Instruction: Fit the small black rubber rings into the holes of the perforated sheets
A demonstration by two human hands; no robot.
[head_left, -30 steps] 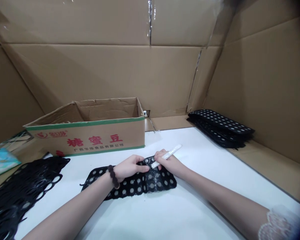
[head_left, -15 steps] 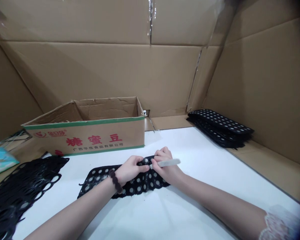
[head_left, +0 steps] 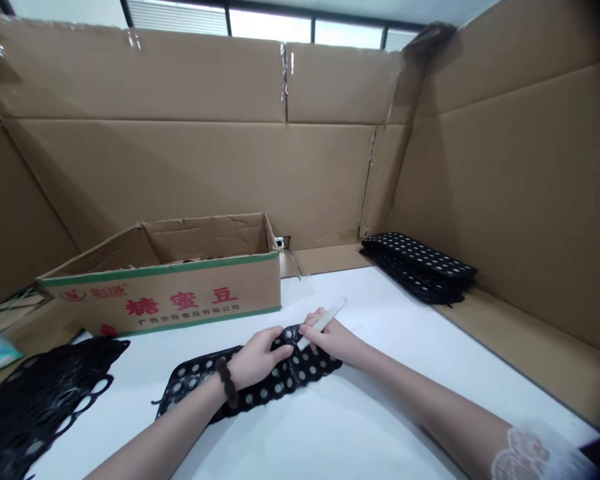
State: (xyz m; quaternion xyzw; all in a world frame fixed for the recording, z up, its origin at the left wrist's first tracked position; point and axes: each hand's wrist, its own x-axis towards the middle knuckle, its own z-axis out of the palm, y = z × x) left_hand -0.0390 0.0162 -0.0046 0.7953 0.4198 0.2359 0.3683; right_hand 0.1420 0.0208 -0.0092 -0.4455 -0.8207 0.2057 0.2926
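A black sheet with rows of pale round dots [head_left: 263, 393] lies on the white table. My left hand [head_left: 257, 359], with a dark band on its wrist, is closed on the sheet's upper edge, thumb on top. Just right of it, my right hand [head_left: 332, 337] is closed around a whitish pen-like tool [head_left: 330, 316]. The tool slants up to the right, its lower end at the sheet near my left thumb. Part of the sheet is hidden under both hands and the left forearm.
An open cardboard box [head_left: 180, 298] with red lettering stands at the back left. Black perforated material [head_left: 45, 400] lies at the left. A stack of dotted black sheets [head_left: 420, 267] is at the back right. Cardboard walls [head_left: 190, 167] surround the table [head_left: 380, 427].
The camera view has tilted up, showing windows above the cardboard. The tool in my right hand stands more steeply, and the right fingers have shifted slightly on it.
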